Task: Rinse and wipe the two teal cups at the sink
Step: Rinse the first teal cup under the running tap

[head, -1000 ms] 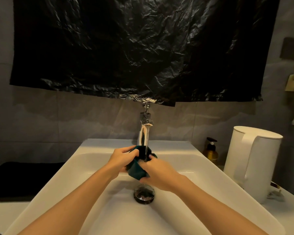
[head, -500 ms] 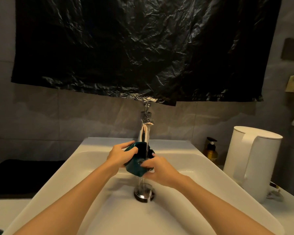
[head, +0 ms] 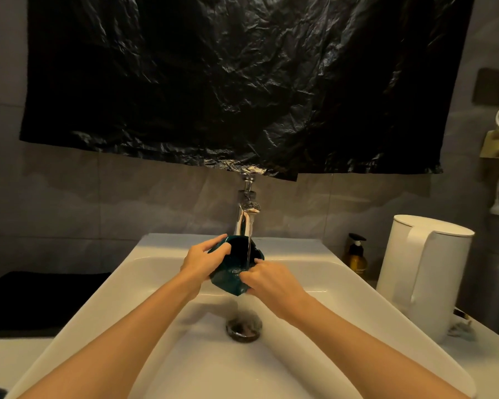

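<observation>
Left hand (head: pixel 203 259) has the cup (head: pixel 229 276) by its left rim, fingers hooked over the edge. Right hand (head: pixel 267 279) is curled round the lower near side, so both are gripping it.

The cup's up in the air over the sink (head: pixel 156 283), right under the tap (head: pixel 247 217). It's tilted with the mouth facing up and a bit away from the person, and the water (head: pixel 249 249) drops straight into the opening. Makes sense to me: at that tilt the water should swirl round the inside and run out the low edge instead of just filling it. It's also held roughly above the drain (head: pixel 244 328), so the spill stays in the basin.

Two hands seems smart too. A wet cup is probably slippery, and I'd guess the low hand is placed to turn it or rub it.

There's a teal bit (head: pixel 259 254) poking out just past the right hand. I can't tell if it's a handle or the second cup.

The kettle (head: pixel 424 272) and soap bottle (head: pixel 357 256) sit off to the right, well away from the splash. I reckon this is the rinse stage, with the wiping not yet done.
</observation>
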Demonstrator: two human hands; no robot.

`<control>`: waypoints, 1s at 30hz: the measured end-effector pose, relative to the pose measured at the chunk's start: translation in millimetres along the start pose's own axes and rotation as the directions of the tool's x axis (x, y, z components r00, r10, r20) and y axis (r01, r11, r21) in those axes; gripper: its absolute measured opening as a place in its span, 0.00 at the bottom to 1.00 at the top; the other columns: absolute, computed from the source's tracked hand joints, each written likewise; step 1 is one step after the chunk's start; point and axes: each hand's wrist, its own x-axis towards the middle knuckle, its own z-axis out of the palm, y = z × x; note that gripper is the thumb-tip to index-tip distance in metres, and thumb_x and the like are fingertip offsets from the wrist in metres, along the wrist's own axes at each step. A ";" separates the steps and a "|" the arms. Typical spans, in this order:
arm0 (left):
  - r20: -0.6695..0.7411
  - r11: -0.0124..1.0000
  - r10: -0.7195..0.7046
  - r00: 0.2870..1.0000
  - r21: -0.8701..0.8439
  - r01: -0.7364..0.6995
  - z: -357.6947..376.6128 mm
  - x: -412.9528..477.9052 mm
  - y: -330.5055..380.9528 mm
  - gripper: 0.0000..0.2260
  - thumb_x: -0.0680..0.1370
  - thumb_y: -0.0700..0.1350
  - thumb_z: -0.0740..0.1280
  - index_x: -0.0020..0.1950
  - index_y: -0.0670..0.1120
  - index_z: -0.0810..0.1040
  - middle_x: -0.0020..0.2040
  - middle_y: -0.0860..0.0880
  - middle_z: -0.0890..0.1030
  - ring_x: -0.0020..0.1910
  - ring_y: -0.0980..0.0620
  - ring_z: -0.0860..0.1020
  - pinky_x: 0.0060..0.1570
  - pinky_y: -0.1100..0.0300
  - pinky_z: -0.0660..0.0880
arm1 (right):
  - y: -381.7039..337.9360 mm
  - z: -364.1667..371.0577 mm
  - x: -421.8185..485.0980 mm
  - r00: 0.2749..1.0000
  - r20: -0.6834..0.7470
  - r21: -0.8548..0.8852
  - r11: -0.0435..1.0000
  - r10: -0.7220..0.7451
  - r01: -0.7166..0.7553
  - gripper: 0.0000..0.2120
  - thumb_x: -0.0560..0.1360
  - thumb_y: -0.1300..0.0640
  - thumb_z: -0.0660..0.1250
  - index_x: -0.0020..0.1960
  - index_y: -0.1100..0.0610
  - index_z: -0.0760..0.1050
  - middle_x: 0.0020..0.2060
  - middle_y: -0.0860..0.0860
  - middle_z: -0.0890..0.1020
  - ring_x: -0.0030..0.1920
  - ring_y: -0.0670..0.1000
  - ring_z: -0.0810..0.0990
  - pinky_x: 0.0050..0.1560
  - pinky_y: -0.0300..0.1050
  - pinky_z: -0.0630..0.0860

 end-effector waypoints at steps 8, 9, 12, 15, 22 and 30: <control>0.087 0.992 0.088 0.992 -0.100 -0.079 11.5 -10.0 -9.1 0.21 0.74 0.40 0.68 0.64 0.58 0.73 0.58 0.46 0.77 0.55 0.47 0.77 0.52 0.50 0.79 | -9.3 3.5 3.5 0.977 -0.160 0.468 0.882 0.139 -0.049 0.14 0.74 0.55 0.70 0.58 0.58 0.77 0.54 0.54 0.83 0.52 0.56 0.81 0.51 0.49 0.77; 0.078 0.991 0.097 0.992 -0.099 -0.089 10.6 -9.1 -8.5 0.20 0.74 0.40 0.68 0.64 0.58 0.73 0.58 0.46 0.77 0.56 0.46 0.77 0.53 0.49 0.79 | -4.5 4.5 0.5 0.982 -0.152 0.452 0.892 0.109 -0.029 0.12 0.74 0.55 0.69 0.56 0.58 0.78 0.53 0.54 0.83 0.52 0.55 0.80 0.50 0.48 0.78; 0.055 0.993 0.074 0.996 -0.099 -0.068 6.7 -6.6 -6.8 0.20 0.76 0.41 0.67 0.65 0.56 0.73 0.58 0.47 0.75 0.56 0.45 0.75 0.54 0.48 0.78 | 16.9 7.2 -6.1 0.991 -0.130 0.215 0.977 0.024 0.005 0.11 0.76 0.52 0.67 0.55 0.56 0.79 0.52 0.54 0.83 0.58 0.55 0.76 0.52 0.48 0.76; 0.056 0.993 0.092 0.994 -0.080 -0.088 5.6 -7.0 -7.0 0.19 0.76 0.41 0.66 0.64 0.57 0.74 0.55 0.49 0.76 0.54 0.48 0.76 0.53 0.50 0.79 | -0.1 7.1 -1.8 0.992 -0.103 0.334 0.942 0.071 -0.033 0.13 0.78 0.56 0.65 0.62 0.56 0.76 0.56 0.55 0.82 0.57 0.56 0.77 0.53 0.46 0.75; 0.034 0.992 0.094 0.995 -0.088 -0.090 -3.1 -4.0 0.5 0.17 0.76 0.40 0.66 0.61 0.57 0.76 0.55 0.48 0.77 0.52 0.49 0.76 0.50 0.52 0.79 | 16.6 5.6 -5.2 0.977 -0.209 0.259 0.962 -0.036 0.091 0.16 0.77 0.57 0.66 0.64 0.53 0.76 0.64 0.49 0.77 0.69 0.52 0.68 0.75 0.53 0.56; 0.142 0.993 -0.004 0.990 -0.112 0.020 5.2 -10.1 0.9 0.14 0.77 0.42 0.65 0.60 0.55 0.78 0.55 0.47 0.79 0.54 0.48 0.77 0.40 0.58 0.78 | 9.3 1.0 2.4 0.977 -0.206 0.065 0.996 -0.051 0.066 0.34 0.74 0.41 0.64 0.73 0.59 0.64 0.68 0.53 0.73 0.72 0.53 0.65 0.74 0.45 0.37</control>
